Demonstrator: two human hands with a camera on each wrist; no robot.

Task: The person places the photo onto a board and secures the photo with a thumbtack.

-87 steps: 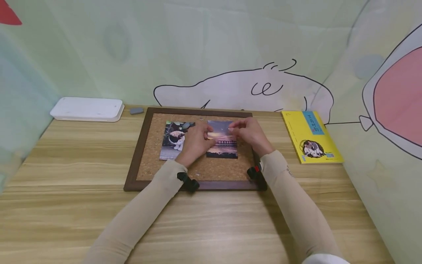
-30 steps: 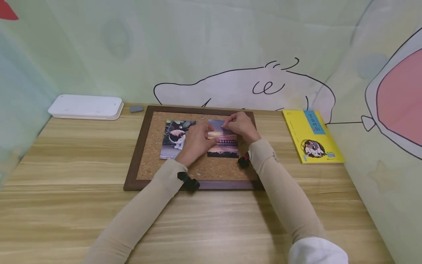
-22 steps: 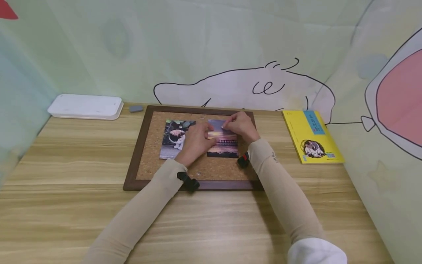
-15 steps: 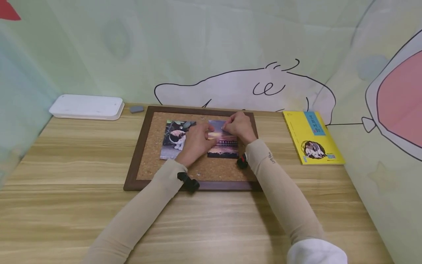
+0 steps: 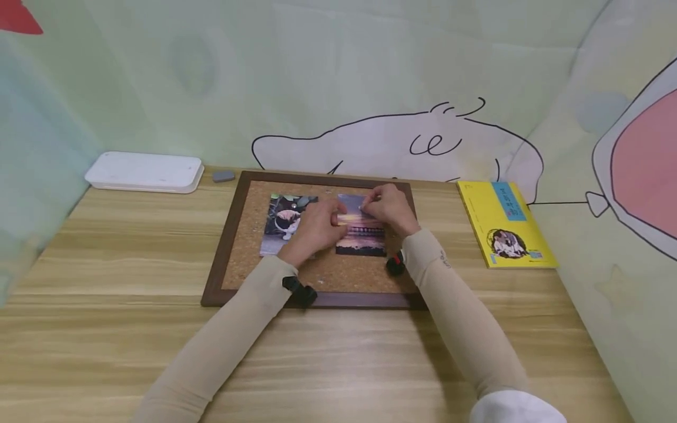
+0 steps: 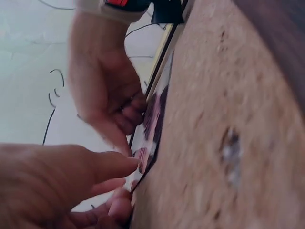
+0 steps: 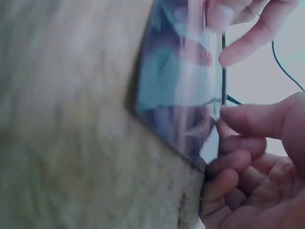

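Note:
On the framed cork board (image 5: 312, 276) lie two photos, a cat photo (image 5: 280, 226) at left and a sunset photo (image 5: 359, 244) at right. My left hand (image 5: 316, 228) reaches across the cat photo's right side, its thumb and fingers resting on the sunset photo's left edge. At the upper part of that photo, my right hand (image 5: 390, 207) pinches a small pale push pin (image 5: 362, 207) between thumb and index finger. The pin is mostly hidden by the fingertips. In the left wrist view both hands meet the photo's edge. A silvery pin head (image 5: 294, 205) shows on the cat photo.
A white case (image 5: 144, 172) and a small grey block (image 5: 223, 176) lie at the back left of the wooden table (image 5: 338, 364). To the right of the board is a yellow book (image 5: 505, 223). Patterned cloth walls (image 5: 338, 76) stand behind and at the sides.
The right hand has moved left from the sunset photo's right edge to its upper part and stays there. The left hand keeps its place. The view has shifted slightly.

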